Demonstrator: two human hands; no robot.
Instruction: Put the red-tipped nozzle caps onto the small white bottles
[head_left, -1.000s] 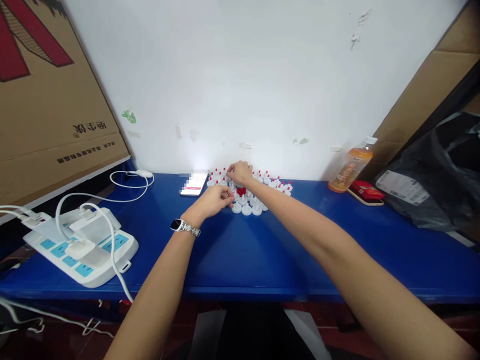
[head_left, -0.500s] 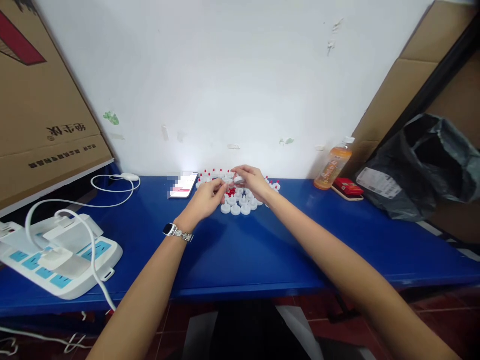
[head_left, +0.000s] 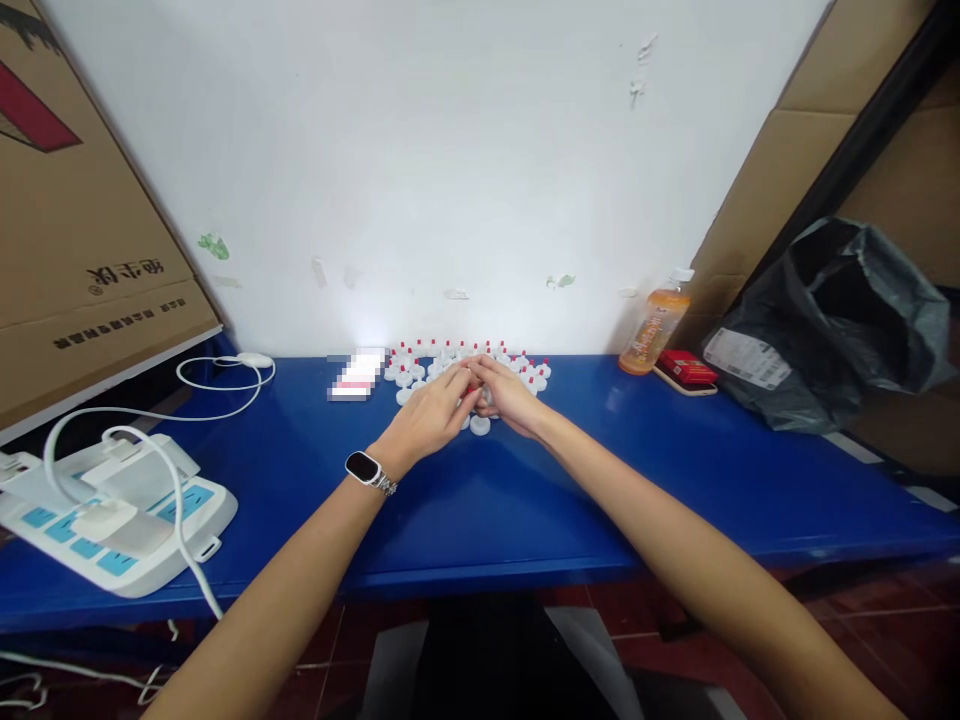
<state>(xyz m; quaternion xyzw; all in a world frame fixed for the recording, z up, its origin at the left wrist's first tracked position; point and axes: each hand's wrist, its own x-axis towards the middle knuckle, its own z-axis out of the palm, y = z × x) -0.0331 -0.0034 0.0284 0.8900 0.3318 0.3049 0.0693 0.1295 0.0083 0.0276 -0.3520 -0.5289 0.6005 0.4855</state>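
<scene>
My left hand [head_left: 431, 415] and my right hand [head_left: 510, 395] meet over a group of small white plastic nozzle caps, their fingers closed together. Between them shows part of a white nozzle cap [head_left: 487, 397] with a bit of red at the fingertips; the fingers cover most of it. Behind the hands stand several white nozzle caps with red tips [head_left: 405, 358], spread in an arc toward the wall. Just in front of the fingers lies a white nozzle cap [head_left: 480, 426]. Whatever is directly under my hands is hidden.
On the blue table [head_left: 480, 520], a phone [head_left: 358, 375] lies left of the caps. A white power strip [head_left: 112, 530] with cables is at far left. At right are a drink bottle [head_left: 655, 325], a red box [head_left: 686, 367] and a dark plastic bag [head_left: 825, 330].
Both hands have come closer together and lower. The white cap, visible in my right fingers before, is now mostly covered by both hands. The view has shifted slightly.
</scene>
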